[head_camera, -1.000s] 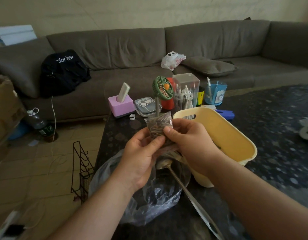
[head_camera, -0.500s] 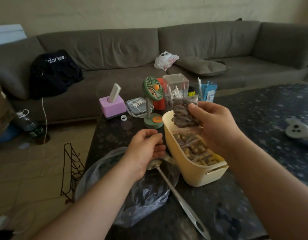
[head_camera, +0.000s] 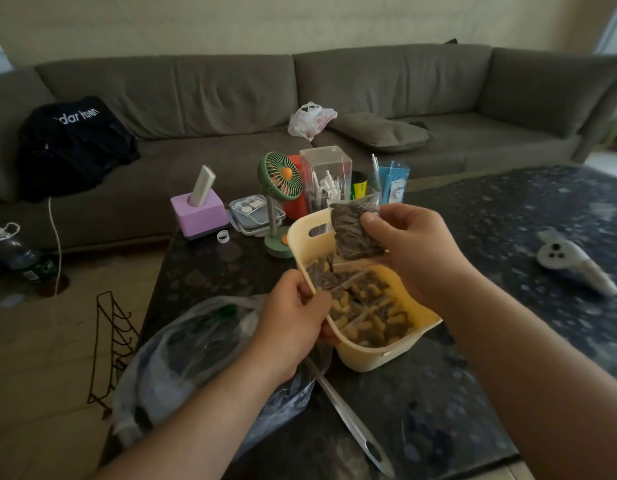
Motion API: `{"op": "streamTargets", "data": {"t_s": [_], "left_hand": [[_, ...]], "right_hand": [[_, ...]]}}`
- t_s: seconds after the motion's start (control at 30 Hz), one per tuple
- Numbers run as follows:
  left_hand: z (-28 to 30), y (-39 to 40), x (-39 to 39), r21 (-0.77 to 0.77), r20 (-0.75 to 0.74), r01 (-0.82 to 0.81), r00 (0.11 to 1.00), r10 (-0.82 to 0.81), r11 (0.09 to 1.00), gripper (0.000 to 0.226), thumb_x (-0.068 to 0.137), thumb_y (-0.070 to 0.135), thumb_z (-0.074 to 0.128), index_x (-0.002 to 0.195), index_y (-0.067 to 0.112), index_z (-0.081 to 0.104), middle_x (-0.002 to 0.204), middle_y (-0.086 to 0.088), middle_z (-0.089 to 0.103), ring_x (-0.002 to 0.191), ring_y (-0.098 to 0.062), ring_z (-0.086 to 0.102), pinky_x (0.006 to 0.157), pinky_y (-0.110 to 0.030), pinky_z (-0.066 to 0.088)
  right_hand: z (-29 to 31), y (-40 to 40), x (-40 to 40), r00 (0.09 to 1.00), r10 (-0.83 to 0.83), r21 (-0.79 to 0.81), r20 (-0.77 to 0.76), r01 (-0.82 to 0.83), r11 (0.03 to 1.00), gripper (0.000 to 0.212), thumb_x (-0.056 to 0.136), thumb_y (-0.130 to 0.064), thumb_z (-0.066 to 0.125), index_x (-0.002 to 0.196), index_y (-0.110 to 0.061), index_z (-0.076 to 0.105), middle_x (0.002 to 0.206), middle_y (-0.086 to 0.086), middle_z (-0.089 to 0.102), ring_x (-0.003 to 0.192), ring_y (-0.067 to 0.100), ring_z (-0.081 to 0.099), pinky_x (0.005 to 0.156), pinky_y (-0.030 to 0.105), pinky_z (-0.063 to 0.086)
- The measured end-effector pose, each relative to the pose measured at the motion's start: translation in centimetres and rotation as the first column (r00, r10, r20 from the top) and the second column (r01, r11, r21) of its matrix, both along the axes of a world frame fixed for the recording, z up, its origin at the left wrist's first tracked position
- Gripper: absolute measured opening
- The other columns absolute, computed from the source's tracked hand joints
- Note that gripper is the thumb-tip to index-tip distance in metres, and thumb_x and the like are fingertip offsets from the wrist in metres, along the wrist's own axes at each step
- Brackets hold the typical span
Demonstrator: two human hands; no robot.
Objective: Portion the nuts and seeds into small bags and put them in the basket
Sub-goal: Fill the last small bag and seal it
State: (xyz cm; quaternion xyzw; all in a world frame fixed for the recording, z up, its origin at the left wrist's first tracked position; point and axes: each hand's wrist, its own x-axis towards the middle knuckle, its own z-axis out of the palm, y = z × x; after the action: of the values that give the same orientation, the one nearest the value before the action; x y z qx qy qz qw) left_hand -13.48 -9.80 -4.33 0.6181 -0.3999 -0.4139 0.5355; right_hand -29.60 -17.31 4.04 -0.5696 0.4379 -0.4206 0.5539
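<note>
A cream plastic basket [head_camera: 386, 358] stands on the dark table and holds several small clear bags of peanuts and seeds [head_camera: 366, 306]. Above its far end, my right hand [head_camera: 418, 251] pinches a small clear bag of dark seeds [head_camera: 352, 233]. My left hand [head_camera: 293, 317] grips the basket's near left rim, thumb over the edge. A large clear plastic bag [head_camera: 196, 355] lies on the table under my left forearm, and a metal spoon [head_camera: 355, 427] sticks out from beneath it.
Behind the basket stand a green desk fan [head_camera: 281, 178], a clear box of pens [head_camera: 326, 181], a blue cup [head_camera: 392, 181], a flat clear case [head_camera: 255, 213] and a pink holder [head_camera: 199, 213]. A white controller [head_camera: 574, 261] lies at right. A wire rack [head_camera: 109, 341] stands on the floor at left.
My right hand carried the seed bag from in front of me to above the basket. My left hand let go of the bag and took hold of the basket's rim.
</note>
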Motion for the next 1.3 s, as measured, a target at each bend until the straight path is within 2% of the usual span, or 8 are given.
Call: {"op": "streamTargets", "data": {"t_s": [0.17, 0.27, 0.5, 0.7, 0.93, 1.0, 1.13, 1.3], "left_hand": [[-0.8, 1.7, 0.4, -0.155, 0.13, 0.027, 0.991, -0.006, 0.988, 0.017, 0.101, 0.015, 0.068, 0.092, 0.027, 0.059, 0.081, -0.009, 0.066, 0.069, -0.029, 0.072, 0.057, -0.045, 0.063], [-0.8, 2.8, 0.7, -0.17, 0.148, 0.105, 0.986, -0.08, 0.98, 0.011, 0.103, 0.02, 0.068, 0.1, 0.02, 0.057, 0.08, 0.0, 0.068, 0.069, -0.016, 0.072, 0.06, -0.035, 0.061], [-0.4, 3.3, 0.8, -0.164, 0.15, 0.217, 0.97, -0.194, 0.962, 0.016, 0.107, 0.016, 0.061, 0.096, 0.015, 0.05, 0.068, 0.01, 0.062, 0.061, -0.01, 0.065, 0.057, -0.03, 0.056], [-0.8, 3.2, 0.8, -0.174, 0.068, 0.203, 0.979, -0.194, 0.963, 0.017, 0.107, 0.017, 0.062, 0.101, 0.008, 0.049, 0.076, 0.002, 0.058, 0.069, -0.018, 0.065, 0.063, -0.033, 0.059], [-1.2, 2.8, 1.0, -0.16, 0.05, 0.222, 0.975, -0.217, 0.962, 0.017, 0.107, 0.02, 0.063, 0.096, 0.019, 0.051, 0.084, -0.007, 0.059, 0.07, -0.026, 0.067, 0.062, -0.037, 0.059], [-1.1, 2.6, 1.0, -0.166, 0.053, 0.213, 0.977, -0.207, 0.963, 0.016, 0.107, 0.019, 0.062, 0.1, 0.013, 0.049, 0.086, -0.011, 0.059, 0.069, -0.026, 0.066, 0.06, -0.036, 0.058], [-1.2, 2.4, 1.1, -0.164, 0.072, 0.226, 0.973, -0.217, 0.96, 0.016, 0.107, 0.021, 0.062, 0.102, 0.013, 0.05, 0.088, -0.011, 0.059, 0.072, -0.026, 0.066, 0.062, -0.036, 0.059], [-1.1, 2.2, 1.4, -0.14, 0.107, 0.255, 0.965, -0.241, 0.957, 0.016, 0.105, 0.028, 0.066, 0.103, 0.018, 0.053, 0.097, -0.023, 0.062, 0.082, -0.036, 0.069, 0.075, -0.051, 0.064]], "right_hand": [[-0.6, 0.7, 0.1, 0.893, -0.071, -0.234, -0.445, -0.04, 0.972, 0.015, 0.099, -0.029, 0.069, 0.113, -0.031, 0.071, 0.098, -0.012, 0.074, 0.087, 0.005, 0.074, 0.076, 0.025, 0.063], [-1.2, 1.1, -0.6, 0.797, -0.024, -0.192, -0.603, -0.116, 0.975, 0.018, 0.099, -0.031, 0.069, 0.116, -0.034, 0.07, 0.101, -0.014, 0.07, 0.09, 0.005, 0.069, 0.075, 0.023, 0.058], [-2.6, 2.6, -0.3, 0.772, 0.107, -0.004, -0.627, -0.14, 0.99, 0.016, 0.097, -0.032, 0.071, 0.097, -0.042, 0.059, 0.1, -0.013, 0.067, 0.088, 0.007, 0.067, 0.065, 0.022, 0.052], [-4.3, 3.1, 0.1, 0.479, 0.098, -0.034, -0.872, -0.26, 0.965, 0.009, 0.099, -0.033, 0.069, 0.103, -0.032, 0.06, 0.091, -0.014, 0.058, 0.075, 0.002, 0.056, 0.057, 0.015, 0.038], [-5.0, 3.5, 0.4, 0.4, -0.076, -0.245, -0.913, -0.393, 0.886, 0.053, 0.095, -0.028, 0.073, 0.142, -0.031, 0.05, 0.141, -0.003, 0.058, 0.124, 0.018, 0.059, 0.105, 0.035, 0.052], [-4.7, 3.3, 0.5, 0.418, -0.071, -0.281, -0.906, -0.465, 0.839, 0.045, 0.094, -0.025, 0.074, 0.134, -0.036, 0.058, 0.138, -0.007, 0.06, 0.124, 0.015, 0.06, 0.105, 0.033, 0.052], [-5.0, 3.1, 0.7, 0.278, 0.033, -0.141, -0.96, -0.582, 0.801, 0.045, 0.091, -0.025, 0.077, 0.131, -0.04, 0.062, 0.127, -0.012, 0.064, 0.116, 0.011, 0.061, 0.102, 0.031, 0.052], [-5.1, 2.6, 0.2, 0.337, 0.127, -0.085, -0.933, -0.548, 0.832, 0.044, 0.089, -0.026, 0.079, 0.127, -0.041, 0.061, 0.108, -0.017, 0.059, 0.101, 0.008, 0.06, 0.093, 0.028, 0.054]]}}
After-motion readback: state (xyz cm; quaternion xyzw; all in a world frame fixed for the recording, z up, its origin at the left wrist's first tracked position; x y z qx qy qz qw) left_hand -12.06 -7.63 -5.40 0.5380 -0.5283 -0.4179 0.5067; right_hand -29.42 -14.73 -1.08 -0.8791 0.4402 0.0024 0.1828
